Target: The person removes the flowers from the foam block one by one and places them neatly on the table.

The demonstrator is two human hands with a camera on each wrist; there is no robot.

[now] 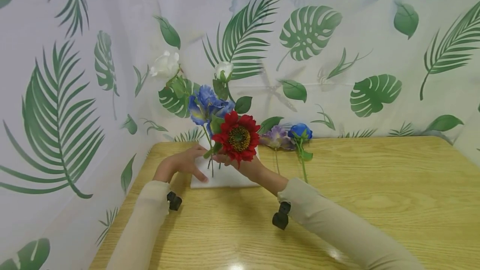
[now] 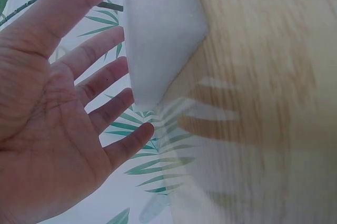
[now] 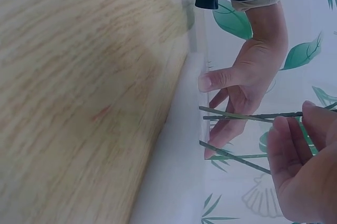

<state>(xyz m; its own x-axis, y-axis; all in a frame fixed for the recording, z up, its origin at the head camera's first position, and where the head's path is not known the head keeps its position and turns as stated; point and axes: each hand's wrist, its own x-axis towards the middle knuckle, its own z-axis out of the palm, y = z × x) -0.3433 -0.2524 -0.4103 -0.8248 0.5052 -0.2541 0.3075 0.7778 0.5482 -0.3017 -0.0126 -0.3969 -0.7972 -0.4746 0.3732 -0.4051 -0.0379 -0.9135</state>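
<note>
A white foam block (image 1: pixel 226 179) lies on the table with several artificial flower stems (image 3: pixel 237 158) standing in its top. My left hand (image 1: pixel 183 163) is at the block's left side, fingers spread and nearly straight; in the left wrist view its fingertips (image 2: pixel 126 98) are by the foam edge (image 2: pixel 163 34). My right hand (image 3: pixel 305 166) pinches a thin green stem between thumb and fingers above the foam. That stem seems to belong to the red sunflower-like bloom (image 1: pixel 238 137), which partly hides this hand in the head view. A blue iris (image 1: pixel 208 105) and white roses (image 1: pixel 166 65) rise behind.
A purple flower (image 1: pixel 277 137) and a blue rose (image 1: pixel 300 131) lie on the wooden table (image 1: pixel 356 203) right of the block. Behind stands a leaf-printed white backdrop (image 1: pixel 337 107), close to the table's back and left edges.
</note>
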